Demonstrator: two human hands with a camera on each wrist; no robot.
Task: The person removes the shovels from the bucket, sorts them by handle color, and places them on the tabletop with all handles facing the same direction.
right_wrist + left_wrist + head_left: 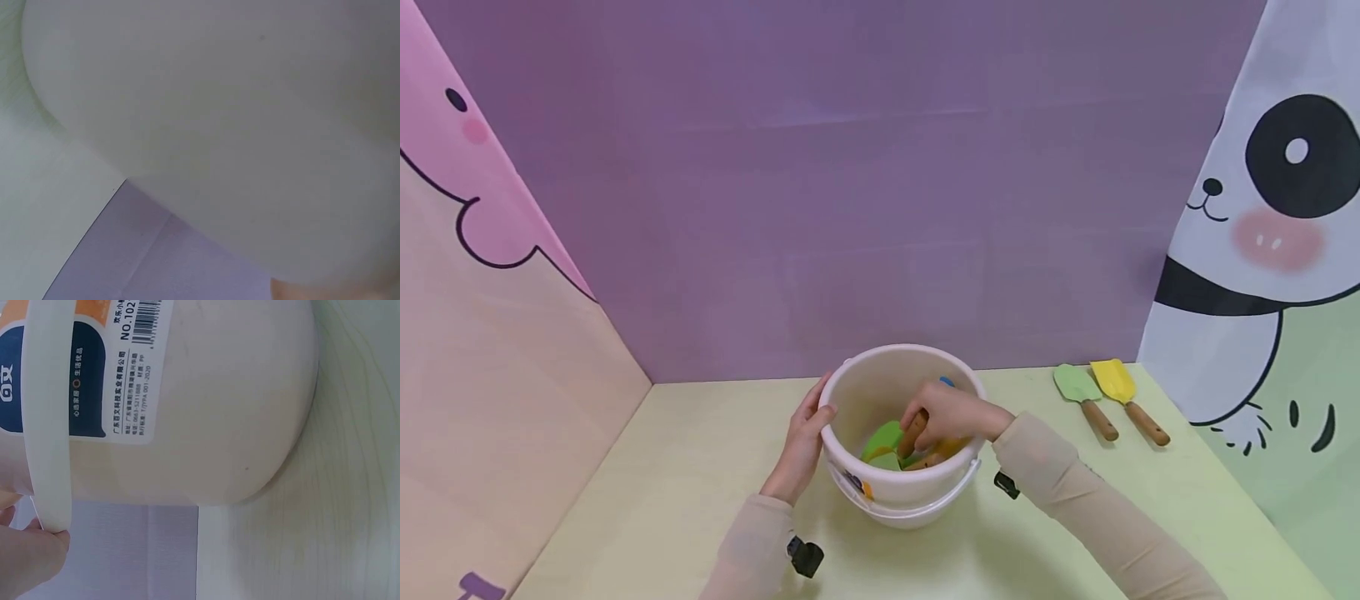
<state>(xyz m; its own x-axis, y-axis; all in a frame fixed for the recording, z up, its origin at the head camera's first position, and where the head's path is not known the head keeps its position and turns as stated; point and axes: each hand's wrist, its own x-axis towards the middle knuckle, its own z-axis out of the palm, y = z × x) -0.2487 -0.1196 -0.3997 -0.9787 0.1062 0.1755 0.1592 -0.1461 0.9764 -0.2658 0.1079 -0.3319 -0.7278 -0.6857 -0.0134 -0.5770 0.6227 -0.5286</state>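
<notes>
A white bucket point(917, 493) stands on the table, its mouth tipped toward me in the head view. My left hand point(801, 442) grips the rim on the left, thumb over the edge; the left wrist view shows this hand point(31, 559) beside the bucket's labelled wall point(219, 425). Reaching inside, my right hand point(951, 412) holds the wooden handle point(913, 433) of a toy shovel. Green blades point(882, 439) lie beneath it, with another wooden handle point(927, 461) near the front wall. The bucket's blurred outer wall point(187, 112) fills most of the right wrist view.
To the right on the table lie a green shovel point(1077, 383) and a yellow shovel point(1114, 381), both with wooden handles. A purple wall point(880, 208) rises behind the table point(715, 467), and printed side walls stand left and right. The bucket's carrying handle point(925, 510) hangs in front.
</notes>
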